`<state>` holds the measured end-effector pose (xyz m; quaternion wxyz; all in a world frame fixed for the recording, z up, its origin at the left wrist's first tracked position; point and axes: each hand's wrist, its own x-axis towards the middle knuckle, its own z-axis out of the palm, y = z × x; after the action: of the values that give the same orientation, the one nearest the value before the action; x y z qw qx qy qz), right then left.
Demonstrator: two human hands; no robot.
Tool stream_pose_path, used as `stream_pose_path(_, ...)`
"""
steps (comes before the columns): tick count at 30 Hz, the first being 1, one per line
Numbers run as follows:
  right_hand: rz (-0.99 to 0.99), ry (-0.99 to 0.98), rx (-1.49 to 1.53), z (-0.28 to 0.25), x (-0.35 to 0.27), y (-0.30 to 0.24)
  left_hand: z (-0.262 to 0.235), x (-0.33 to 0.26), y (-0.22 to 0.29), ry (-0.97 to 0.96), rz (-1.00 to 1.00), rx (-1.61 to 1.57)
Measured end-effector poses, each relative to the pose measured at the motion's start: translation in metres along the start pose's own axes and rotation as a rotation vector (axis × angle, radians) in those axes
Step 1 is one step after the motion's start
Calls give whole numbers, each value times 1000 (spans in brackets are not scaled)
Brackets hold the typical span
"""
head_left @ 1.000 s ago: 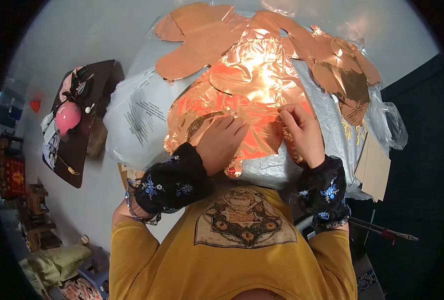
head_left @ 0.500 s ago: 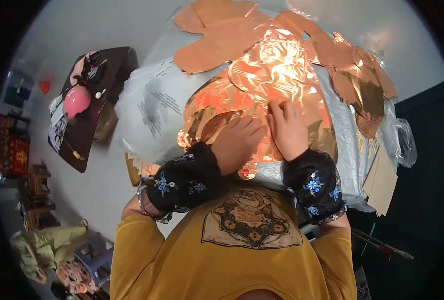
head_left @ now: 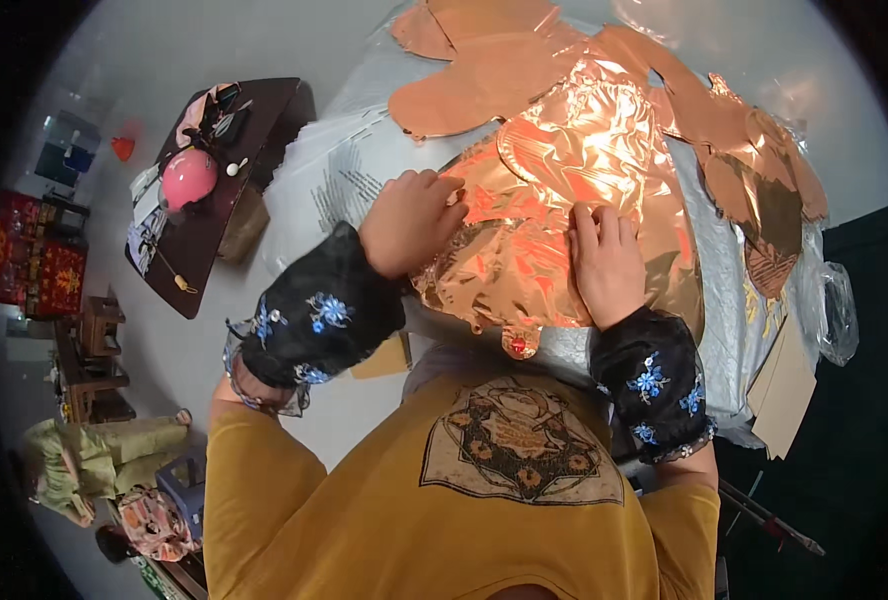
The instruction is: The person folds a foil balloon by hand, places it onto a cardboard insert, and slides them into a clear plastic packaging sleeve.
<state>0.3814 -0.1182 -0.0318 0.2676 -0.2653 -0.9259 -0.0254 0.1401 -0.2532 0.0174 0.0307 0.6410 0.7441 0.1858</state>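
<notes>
A shiny copper-coloured foil balloon [head_left: 554, 270], flat and crinkled, lies in front of me. A small round tab with a red mark [head_left: 520, 344] sticks out of its near edge. At the balloon's left edge, my left hand [head_left: 409, 222] is closed, fingers curled in with the tips pinched at the foil. My right hand [head_left: 609, 265] is on the middle of the sheet, its bent fingers held together and closed on the foil; the fingertips are partly hidden. More flat copper foil shapes [head_left: 484, 90] lie behind, and others [head_left: 764, 180] to the right.
Clear printed plastic bags [head_left: 309, 185] are stacked left of the balloon. Silvery plastic sheeting [head_left: 709, 260] lies underneath, with cardboard [head_left: 784, 385] at the right edge. A dark table [head_left: 234, 190] holding a pink helmet [head_left: 190, 180] stands to the left; a person in green [head_left: 114, 455] is lower left.
My left hand has moved left and up from the middle of the foil to its left edge. My right hand stays on the foil. The whole view has shifted slightly.
</notes>
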Motion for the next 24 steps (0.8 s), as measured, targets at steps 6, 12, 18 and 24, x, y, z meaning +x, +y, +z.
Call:
stream_pose_path(6,29,-18,15,-3,0,-3,-25,19,-6,-452,-204,-285)
stream_pose_path(12,14,28,11,-2,0,-2,-43,27,2,-706,-245,-309)
stream_pose_path(18,21,18,10,-4,0,-2,-48,30,32,-733,-459,-822)
stream_pose_path(24,24,16,15,-2,-1,-1,-29,38,48,-777,-466,-1115)
